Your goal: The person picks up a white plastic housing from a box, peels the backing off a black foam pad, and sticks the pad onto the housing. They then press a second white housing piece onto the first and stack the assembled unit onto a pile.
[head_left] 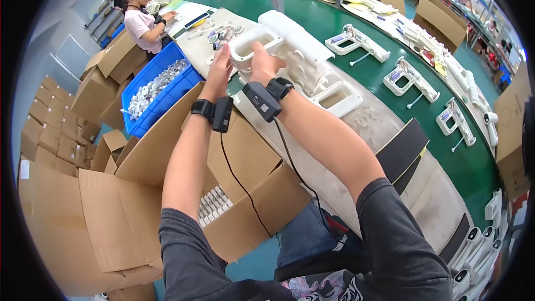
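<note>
Over the workbench, a white plastic housing half (257, 50) with a loop-shaped handle is between my hands. Against the left side of its loop my left hand (220, 68) is closed, the fingers partly hidden by it. My right hand (264, 66) grips the near right side of the loop, thumb on top. Beneath and to the right lie small white curved plastic parts (305, 72) and another white looped housing (339, 98). A smooth white shell (298, 39) lies just beyond my right hand. Black devices with cables are strapped to both wrists.
Several white assemblies (409, 79) with wires sit on the green conveyor (356, 69). A blue bin (153, 112) of small bagged parts stands left, beside an open cardboard box (262, 203) holding white pieces. Another person (146, 19) works at the far left. Black sheets (402, 150) lie right.
</note>
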### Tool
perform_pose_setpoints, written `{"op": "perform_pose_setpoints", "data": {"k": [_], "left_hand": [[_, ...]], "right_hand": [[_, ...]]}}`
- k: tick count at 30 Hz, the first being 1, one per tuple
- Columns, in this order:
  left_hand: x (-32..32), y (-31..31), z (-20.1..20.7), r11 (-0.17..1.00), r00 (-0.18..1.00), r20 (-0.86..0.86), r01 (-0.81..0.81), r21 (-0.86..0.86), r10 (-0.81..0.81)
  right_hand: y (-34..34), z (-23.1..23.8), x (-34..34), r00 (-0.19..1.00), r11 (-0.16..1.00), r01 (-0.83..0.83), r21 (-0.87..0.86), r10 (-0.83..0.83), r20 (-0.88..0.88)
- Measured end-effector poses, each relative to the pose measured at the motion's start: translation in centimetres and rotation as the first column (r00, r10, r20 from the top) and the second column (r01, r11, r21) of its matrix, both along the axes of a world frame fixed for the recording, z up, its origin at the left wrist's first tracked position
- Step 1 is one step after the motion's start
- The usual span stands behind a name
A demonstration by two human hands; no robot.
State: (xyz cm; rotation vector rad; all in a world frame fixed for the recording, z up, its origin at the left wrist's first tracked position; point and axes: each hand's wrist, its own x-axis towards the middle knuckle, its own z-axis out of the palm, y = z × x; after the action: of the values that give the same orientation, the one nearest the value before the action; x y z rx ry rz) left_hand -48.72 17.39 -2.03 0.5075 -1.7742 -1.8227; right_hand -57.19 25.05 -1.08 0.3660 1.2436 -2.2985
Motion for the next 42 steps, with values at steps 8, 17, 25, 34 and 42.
{"op": "perform_pose_setpoints", "data": {"k": [8,17,25,34,42], "left_hand": [[-2.1,-1.6,-4.4,0.984,0.981,-0.121,-0.162,-0.079,0.151],[-4.4,-2.3,-6.1,0.985,0.975,-0.160,-0.142,0.093,0.156],[-2.9,0.4,-4.4,0.984,0.965,-0.193,-0.173,0.032,0.176],[-5.5,1.7,-6.1,0.896,0.873,-0.341,-0.417,-0.153,0.348],[-6.6,0.4,-6.6,0.869,0.824,-0.364,-0.489,-0.069,0.434]], "right_hand": [[1.4,0.7,-0.6,0.991,0.989,-0.134,-0.065,0.135,0.014],[5.1,2.7,-1.1,0.940,0.942,-0.334,-0.039,0.330,-0.092],[18.0,6.5,-1.2,0.411,0.782,-0.575,0.240,0.529,-0.743],[17.1,-3.6,-15.0,0.475,0.778,-0.343,0.526,0.627,-0.617],[15.0,-4.8,-12.7,0.670,0.873,-0.455,0.177,0.467,-0.577]]}}
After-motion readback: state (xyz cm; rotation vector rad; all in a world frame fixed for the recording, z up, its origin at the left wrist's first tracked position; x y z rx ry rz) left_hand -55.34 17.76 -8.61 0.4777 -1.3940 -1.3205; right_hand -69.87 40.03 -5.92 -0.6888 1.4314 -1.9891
